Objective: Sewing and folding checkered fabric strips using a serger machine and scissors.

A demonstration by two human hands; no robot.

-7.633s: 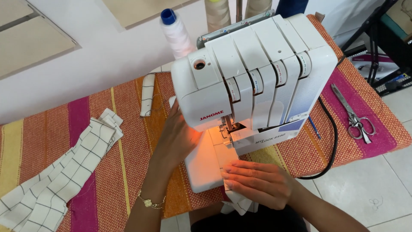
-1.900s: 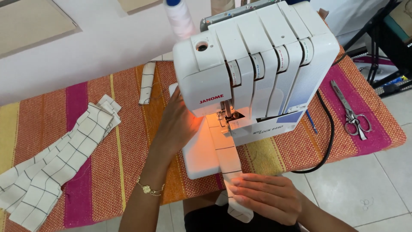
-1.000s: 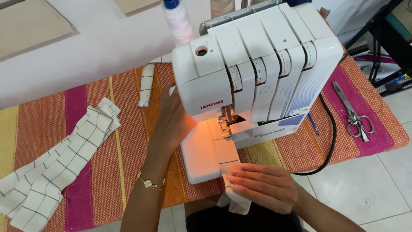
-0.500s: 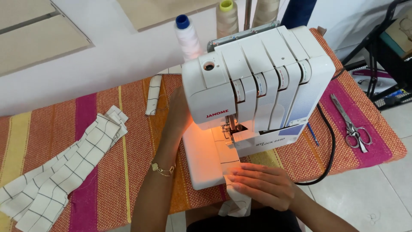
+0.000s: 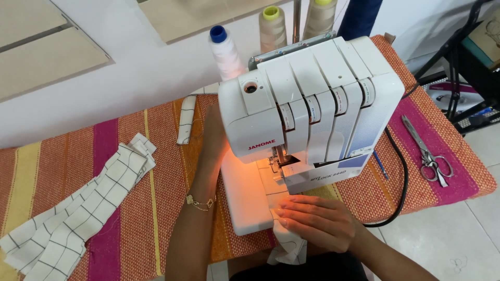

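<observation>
The white checked fabric strip [image 5: 288,244] lies on the lit bed of the white overlock machine [image 5: 307,114], near its front edge, with its loose end hanging off the near side of the bench [image 5: 448,151]. Your right hand [image 5: 312,221] lies flat on that strip, fingers together and stretched left, pressing rather than gripping. Your left hand [image 5: 214,132] reaches up along the left side of the machine, palm against its body; its fingers are hidden behind the housing, so you cannot tell its grip. A gold bracelet [image 5: 200,203] sits on that wrist.

Behind the machine stand thread cones: a white one with a blue top [image 5: 225,52] and two beige ones [image 5: 273,26].

On the striped cloth to the left lies a pile of checked strips [image 5: 78,208], and a single small strip [image 5: 186,118] farther back. To the right lie scissors [image 5: 427,153], beside a black cable [image 5: 401,177].
</observation>
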